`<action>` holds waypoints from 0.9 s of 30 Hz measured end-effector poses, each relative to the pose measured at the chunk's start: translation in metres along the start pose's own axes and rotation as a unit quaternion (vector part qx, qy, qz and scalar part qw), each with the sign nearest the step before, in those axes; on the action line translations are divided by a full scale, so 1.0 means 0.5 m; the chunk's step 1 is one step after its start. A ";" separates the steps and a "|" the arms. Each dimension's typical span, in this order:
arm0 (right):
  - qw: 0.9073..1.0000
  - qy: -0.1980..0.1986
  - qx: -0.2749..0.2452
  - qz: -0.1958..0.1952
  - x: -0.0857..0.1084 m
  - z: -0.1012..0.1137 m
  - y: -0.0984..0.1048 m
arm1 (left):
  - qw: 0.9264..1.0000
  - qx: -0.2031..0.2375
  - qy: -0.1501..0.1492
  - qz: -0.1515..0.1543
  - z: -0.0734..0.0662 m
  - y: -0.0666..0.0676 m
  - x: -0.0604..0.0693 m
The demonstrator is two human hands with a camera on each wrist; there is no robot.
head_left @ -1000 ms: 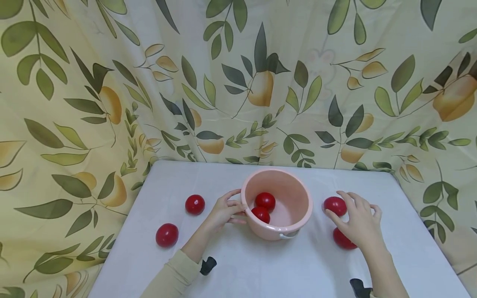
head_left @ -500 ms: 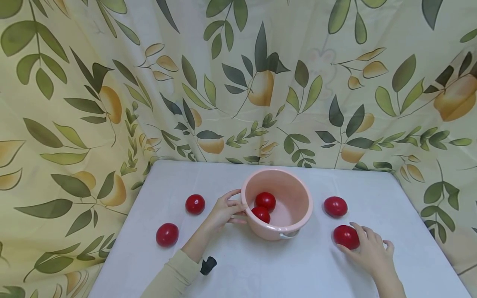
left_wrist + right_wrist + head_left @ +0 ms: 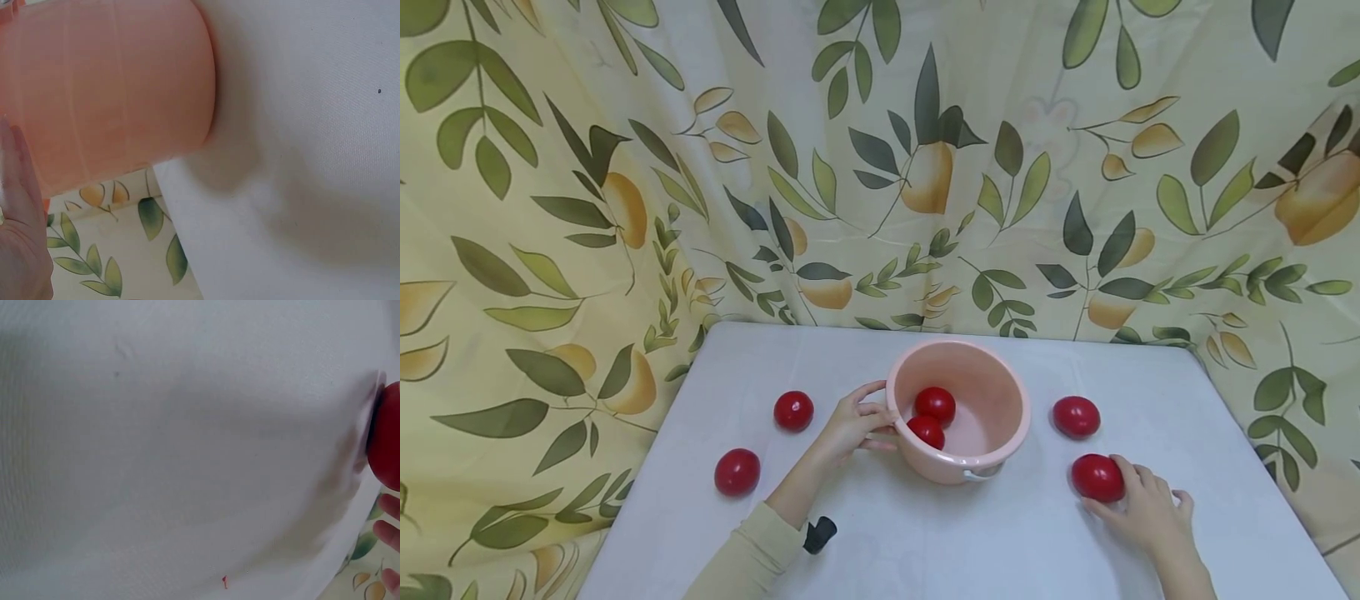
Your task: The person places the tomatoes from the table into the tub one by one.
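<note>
A pink bucket (image 3: 955,473) stands upright with two round, glossy red fruits (image 3: 935,405) inside; whether they are apples or tomatoes I cannot tell. My left hand (image 3: 852,427) holds the bucket by its left side at the rim. In the left wrist view, the fingers of that hand (image 3: 22,206) lie against the bucket wall (image 3: 125,87). At the right, my right hand (image 3: 1150,508) grips another red fruit (image 3: 1097,477) on the table, thumb at its near side and a finger at its far right. The right wrist view catches only part of this fruit (image 3: 387,437) and some fingertips (image 3: 389,534).
One more red fruit (image 3: 1077,417) lies just beyond the gripped one. Left of the bucket are two others, a farther fruit (image 3: 793,412) and a nearer fruit (image 3: 737,472). A leaf-patterned curtain (image 3: 880,275) hangs behind the white table (image 3: 970,550).
My right hand has moved from over the far right fruit down to the nearer one, and its fingers now go round it. The left hand and bucket have stayed put.
</note>
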State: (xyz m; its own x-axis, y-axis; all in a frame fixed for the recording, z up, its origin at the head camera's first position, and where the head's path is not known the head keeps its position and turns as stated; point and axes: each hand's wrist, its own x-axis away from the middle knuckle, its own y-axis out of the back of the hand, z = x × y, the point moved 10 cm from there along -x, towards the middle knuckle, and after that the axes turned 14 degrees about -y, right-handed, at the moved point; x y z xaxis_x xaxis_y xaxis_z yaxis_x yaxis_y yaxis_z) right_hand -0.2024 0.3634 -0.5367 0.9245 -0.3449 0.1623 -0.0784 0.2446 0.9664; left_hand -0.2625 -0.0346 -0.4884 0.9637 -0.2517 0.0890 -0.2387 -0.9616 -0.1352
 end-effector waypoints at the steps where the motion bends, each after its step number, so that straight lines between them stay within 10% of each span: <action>1: 1.000 -0.001 0.001 0.001 -0.003 -0.001 -0.002 | 1.000 0.000 0.000 0.000 0.001 0.000 -0.001; 16: 1.000 0.025 0.013 -0.001 -0.025 0.013 -0.004 | 1.000 0.002 -0.004 0.000 -0.003 -0.002 0.001; 27: 0.986 0.131 0.034 -0.102 -0.018 0.123 0.138 | 1.000 -0.007 0.005 -0.007 0.003 0.001 -0.001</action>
State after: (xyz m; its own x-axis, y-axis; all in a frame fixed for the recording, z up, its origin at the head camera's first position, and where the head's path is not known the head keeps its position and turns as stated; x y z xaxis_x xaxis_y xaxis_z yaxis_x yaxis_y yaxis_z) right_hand -0.2391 0.3278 -0.4590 0.9874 -0.1331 -0.0860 0.1035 0.1307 0.9860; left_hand -0.2630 -0.0350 -0.4900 0.9656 -0.2395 0.1016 -0.2272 -0.9665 -0.1194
